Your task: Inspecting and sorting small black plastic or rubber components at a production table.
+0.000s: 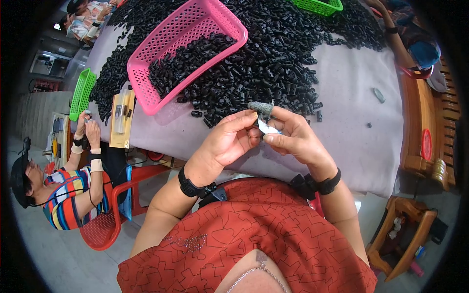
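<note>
My left hand [233, 138] and my right hand [299, 136] meet in front of my chest, above the near edge of the cloth-covered table. My right thumb presses a small white piece with blue marks [267, 127]; its exact kind is unclear. A grey, rough-textured tubular piece [261, 107] lies at my right index fingertip, perhaps worn over it. My left thumb and fingers are curled in a pinch against these pieces, and what they hold is hidden. Just beyond my hands spreads a large pile of small black cylindrical parts [264, 63].
A pink perforated basket [139, 93], tilted, holds more black parts. Green baskets [82, 94] [320, 7] stand left and far. A yellow card with a clear tube [121, 119] lies at left. Other people sit around the table; a red chair [115, 215] is at left, a wooden bench [415, 122] at right.
</note>
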A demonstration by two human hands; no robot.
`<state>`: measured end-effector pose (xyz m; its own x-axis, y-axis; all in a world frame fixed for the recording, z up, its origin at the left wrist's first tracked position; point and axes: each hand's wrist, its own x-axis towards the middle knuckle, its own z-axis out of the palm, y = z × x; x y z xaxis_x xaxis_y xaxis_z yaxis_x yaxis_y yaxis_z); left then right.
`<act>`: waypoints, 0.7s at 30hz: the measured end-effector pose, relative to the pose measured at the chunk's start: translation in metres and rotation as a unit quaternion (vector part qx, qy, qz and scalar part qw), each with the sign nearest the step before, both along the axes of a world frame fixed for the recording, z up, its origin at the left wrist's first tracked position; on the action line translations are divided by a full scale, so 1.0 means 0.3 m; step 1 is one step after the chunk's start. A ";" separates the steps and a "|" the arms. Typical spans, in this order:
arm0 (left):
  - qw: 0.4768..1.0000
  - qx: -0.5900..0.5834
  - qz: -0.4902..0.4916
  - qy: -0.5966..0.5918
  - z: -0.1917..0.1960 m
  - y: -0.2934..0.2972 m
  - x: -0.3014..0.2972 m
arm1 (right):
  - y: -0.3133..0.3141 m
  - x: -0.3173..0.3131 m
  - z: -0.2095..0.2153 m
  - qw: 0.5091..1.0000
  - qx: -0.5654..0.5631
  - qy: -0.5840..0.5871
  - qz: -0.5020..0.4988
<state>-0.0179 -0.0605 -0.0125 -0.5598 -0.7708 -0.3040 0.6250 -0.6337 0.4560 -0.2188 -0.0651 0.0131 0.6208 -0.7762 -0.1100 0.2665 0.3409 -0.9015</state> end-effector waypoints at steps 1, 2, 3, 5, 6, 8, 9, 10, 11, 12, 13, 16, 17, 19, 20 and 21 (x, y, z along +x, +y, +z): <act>1.000 0.000 0.000 0.000 0.002 0.002 0.001 | -0.006 -0.004 -0.006 1.000 0.006 0.002 0.000; 1.000 0.010 -0.010 -0.001 0.007 0.004 0.001 | -0.009 -0.008 -0.009 1.000 0.012 0.004 0.001; 1.000 0.019 -0.020 -0.002 0.010 0.006 0.002 | -0.008 -0.010 -0.008 1.000 0.012 0.004 0.001; 1.000 0.023 -0.012 0.002 0.005 0.004 0.002 | -0.011 -0.010 -0.002 1.000 0.013 -0.001 0.007; 1.000 0.026 -0.004 0.006 0.003 0.005 0.002 | -0.009 -0.008 0.001 1.000 0.013 -0.002 0.008; 1.000 0.020 0.005 -0.017 0.010 0.006 0.000 | -0.003 -0.008 0.009 1.000 -0.005 0.020 0.001; 0.999 0.014 0.015 -0.041 0.017 0.006 -0.001 | 0.000 -0.009 0.017 1.000 -0.005 0.020 0.001; 0.999 0.014 0.015 -0.041 0.029 0.007 -0.003 | 0.002 -0.010 0.023 0.999 -0.006 0.031 -0.014; 0.997 -0.001 0.022 -0.078 0.048 0.006 -0.005 | 0.002 -0.011 0.025 0.999 -0.006 0.042 -0.029; 0.993 -0.015 0.029 -0.115 0.056 0.006 -0.006 | 0.000 -0.012 0.022 0.999 -0.006 0.041 -0.029; 0.993 -0.015 0.029 -0.115 0.052 0.004 0.005 | -0.003 -0.013 0.021 0.998 -0.003 0.036 -0.049; 0.994 -0.053 -0.014 -0.090 0.031 -0.005 0.036 | -0.007 -0.020 0.009 0.997 -0.007 0.033 -0.064; 0.992 -0.064 0.002 -0.110 0.027 -0.005 0.034 | -0.008 -0.022 0.004 0.997 -0.014 0.037 -0.060; 0.989 -0.074 0.019 -0.130 0.026 -0.007 0.033 | -0.005 -0.024 0.000 0.997 -0.017 0.038 -0.060; 0.988 -0.076 0.029 -0.132 0.026 -0.009 0.035 | -0.003 -0.025 -0.002 0.997 -0.019 0.039 -0.061; 0.987 -0.077 0.039 -0.133 0.026 -0.010 0.036 | -0.001 -0.023 -0.006 0.997 -0.019 0.039 -0.060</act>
<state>-0.0072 -0.0634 -0.0047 -0.4131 -0.8570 -0.3082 0.5135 -0.4987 0.6983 -0.2258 -0.0655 0.0113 0.5131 -0.8493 -0.1243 0.2320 0.2767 -0.9325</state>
